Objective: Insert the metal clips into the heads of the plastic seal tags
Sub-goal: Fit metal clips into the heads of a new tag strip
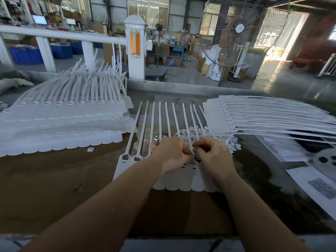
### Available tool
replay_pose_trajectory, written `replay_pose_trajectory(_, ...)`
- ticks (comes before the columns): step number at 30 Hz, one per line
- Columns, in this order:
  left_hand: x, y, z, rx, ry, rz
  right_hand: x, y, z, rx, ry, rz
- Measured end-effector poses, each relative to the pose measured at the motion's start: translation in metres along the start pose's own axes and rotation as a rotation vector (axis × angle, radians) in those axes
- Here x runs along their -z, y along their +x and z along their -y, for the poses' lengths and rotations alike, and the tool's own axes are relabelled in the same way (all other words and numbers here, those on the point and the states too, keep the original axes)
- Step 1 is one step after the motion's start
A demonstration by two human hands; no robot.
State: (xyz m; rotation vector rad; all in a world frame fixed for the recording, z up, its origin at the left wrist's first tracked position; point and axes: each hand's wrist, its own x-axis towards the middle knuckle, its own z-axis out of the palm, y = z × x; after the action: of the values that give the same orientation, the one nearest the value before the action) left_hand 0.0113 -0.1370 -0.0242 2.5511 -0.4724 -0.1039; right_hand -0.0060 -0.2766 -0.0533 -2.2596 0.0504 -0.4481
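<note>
While the strip of white seal tags (181,180) lies flat mid-tabletop (54,179), straps pointing away, both hands sit on its heads. Left hand (171,153) and right hand (212,155): fingers curled, tips meeting over one head; what they pinch is hidden, can't tell. Metal clips (198,133) piled just behind the hands. Tag stacks left (63,113) and right (263,115).

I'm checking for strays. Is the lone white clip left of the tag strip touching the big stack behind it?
Apart. The head view shows the lone clip on bare brown table, a clear gap from the stack.
</note>
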Motion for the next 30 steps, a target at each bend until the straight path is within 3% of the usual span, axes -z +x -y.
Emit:
replay_pose_trajectory(14,0.004,0.004,-0.011,0.066,-0.055,0.093,0.000,0.002,-0.001,-0.015,-0.011,0.016)
replay_pose_trajectory(21,0.008,0.002,-0.004,0.028,-0.267,0.079,0.000,0.002,0.000,-0.015,-0.012,0.016)
replay_pose_trajectory(25,0.016,0.005,0.008,0.034,-0.323,-0.055,0.000,0.003,-0.001,-0.013,-0.027,0.012)
replay_pose_trajectory(30,0.025,0.004,0.027,0.088,-0.058,-0.224,-0.001,0.002,-0.001,-0.007,-0.027,-0.005)
